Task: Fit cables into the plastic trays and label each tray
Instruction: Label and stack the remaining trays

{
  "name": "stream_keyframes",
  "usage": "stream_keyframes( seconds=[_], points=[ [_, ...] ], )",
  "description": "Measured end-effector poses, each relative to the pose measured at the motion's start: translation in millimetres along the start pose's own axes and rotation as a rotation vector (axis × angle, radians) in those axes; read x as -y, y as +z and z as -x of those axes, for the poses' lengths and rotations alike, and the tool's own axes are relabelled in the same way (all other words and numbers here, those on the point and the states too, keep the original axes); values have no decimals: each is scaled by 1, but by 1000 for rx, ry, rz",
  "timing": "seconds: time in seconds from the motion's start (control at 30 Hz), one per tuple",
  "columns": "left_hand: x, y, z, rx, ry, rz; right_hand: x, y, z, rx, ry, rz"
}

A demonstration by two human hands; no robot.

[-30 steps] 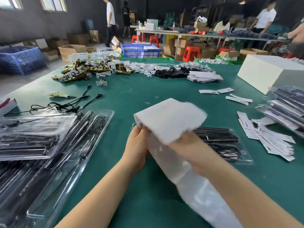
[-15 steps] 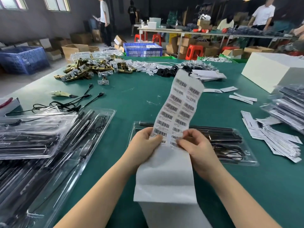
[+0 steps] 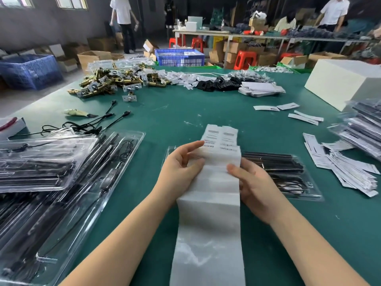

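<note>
- Left hand (image 3: 181, 168) and right hand (image 3: 252, 182) pinch the label strip (image 3: 216, 182) by its two side edges, thumbs on top
- Beyond the grip the strip's end carries printed labels, too blurred to read, probably barcodes
- Below the grip blank backing paper trails toward the person
- A filled plastic tray (image 3: 288, 174) lies on the green table (image 3: 185, 112) directly under the hands, jutting out past the right hand
- Stacked trays (image 3: 51, 172) lie well left of the left hand

Soft, even light falls on the green table (image 3: 185, 112), dimmer in the room beyond the hands. Glare streaks the clear trays (image 3: 68, 182) left of them. The label strip (image 3: 214, 172) between them is motion-blurred, and edges bow outward.
</note>
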State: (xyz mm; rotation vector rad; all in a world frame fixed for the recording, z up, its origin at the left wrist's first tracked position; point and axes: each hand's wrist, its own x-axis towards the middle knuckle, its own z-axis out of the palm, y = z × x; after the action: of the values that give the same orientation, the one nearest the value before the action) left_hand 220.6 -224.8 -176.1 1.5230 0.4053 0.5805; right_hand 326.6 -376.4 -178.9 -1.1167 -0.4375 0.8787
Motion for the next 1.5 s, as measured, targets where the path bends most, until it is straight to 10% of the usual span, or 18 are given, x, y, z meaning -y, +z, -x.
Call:
stream_keyframes(
  seconds=[0.83, 1.13, 1.5],
  points=[
    [-1, 0, 6, 173, 77, -111, -7, -1, 0, -163, -169, 126],
    [-6, 8, 11, 94, 744, -858, -18, 6, 3, -181, -369, 528],
    [-9, 5, 15, 78, 548, -793, -19, 6, 10, -137, -556, 835]
  ],
)
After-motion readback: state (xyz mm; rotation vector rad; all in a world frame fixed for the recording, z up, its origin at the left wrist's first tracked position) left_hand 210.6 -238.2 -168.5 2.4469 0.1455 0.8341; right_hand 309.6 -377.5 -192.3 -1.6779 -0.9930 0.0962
